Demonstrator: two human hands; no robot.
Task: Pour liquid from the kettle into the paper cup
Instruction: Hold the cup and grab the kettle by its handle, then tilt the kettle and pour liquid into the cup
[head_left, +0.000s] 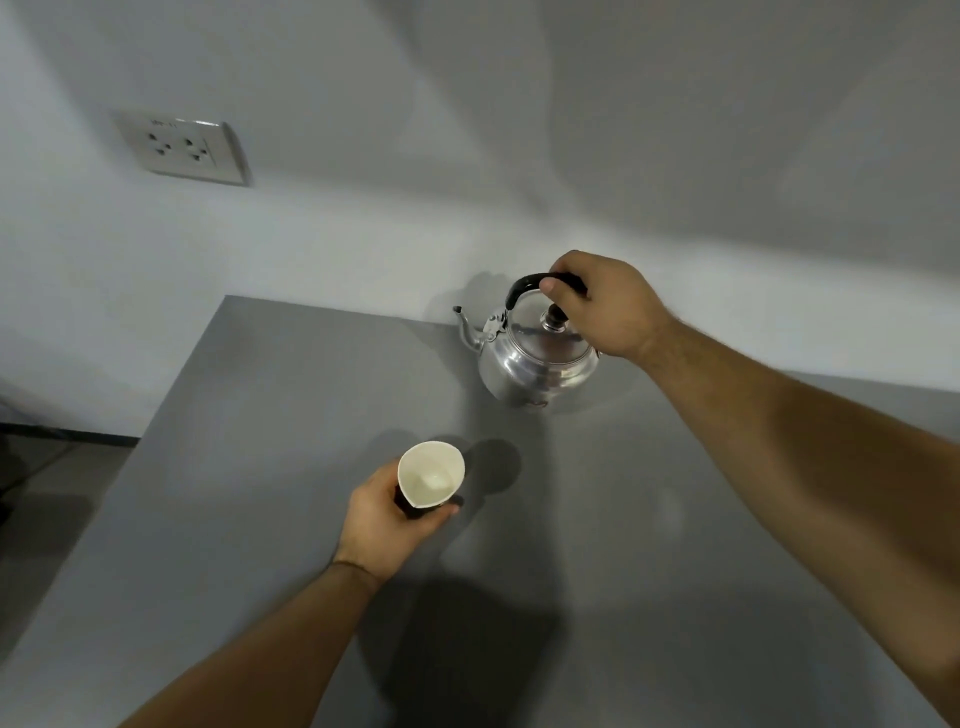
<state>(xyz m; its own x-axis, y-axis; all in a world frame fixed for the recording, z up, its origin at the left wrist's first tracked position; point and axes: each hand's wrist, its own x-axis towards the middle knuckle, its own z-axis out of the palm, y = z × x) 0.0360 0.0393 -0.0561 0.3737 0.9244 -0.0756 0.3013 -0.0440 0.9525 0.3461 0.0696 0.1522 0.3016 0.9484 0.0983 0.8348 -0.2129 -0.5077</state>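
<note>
Handle (524, 285): its right part is hidden inside the right hand (605, 306); only the left curve shows.
Kettle (535, 364): the right shoulder is covered by the wrist; whether its base rests on the bench (311, 395) cannot be told.
Kettle contents: hidden under the lid (545, 327).
Cup (431, 474): the outer wall is mostly hidden by the left hand (387, 514) and by its own rim; a pale patch inside is too blurred to tell.
Cup base: hidden.
Forearms: both cut off by the frame edges.
Bench: cut off at the bottom and right.
Socket (182, 150): the marking above the holes is too small to read.
</note>
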